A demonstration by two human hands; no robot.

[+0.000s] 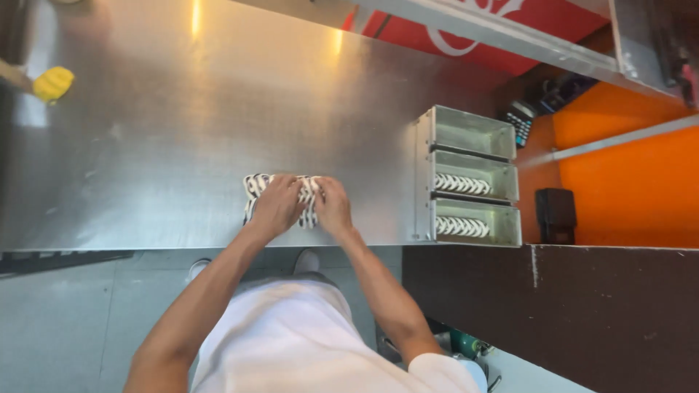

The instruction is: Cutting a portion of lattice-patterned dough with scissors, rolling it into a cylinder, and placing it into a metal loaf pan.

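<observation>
Head view looked straight down on a steel table [182, 131] where the person stood in a white apron [291, 342]. Both hands lay side by side on a striped, dark-and-white twist of dough [256, 188] near the table's front edge. The left hand [277, 205] was cupped over the middle of the dough with its fingers curled down onto it, and the right hand [333, 207] pressed on the dough's right end, fingers bent over it too. The two hands almost touched each other. Only the left end of the dough and a few stripes between the hands showed; the rest was hidden under the palms.

Just to the right stood a set of three joined metal loaf tins [470, 178], reaching to the table's edge. The middle tin and the near one each held a striped dough piece like the one under the hands; the far tin looked bare inside.

At the far left corner a yellow tool head [53, 83] rested on the steel. Beyond the tins, on an orange surface, sat a calculator [519, 122] and a dark box [556, 215].
</observation>
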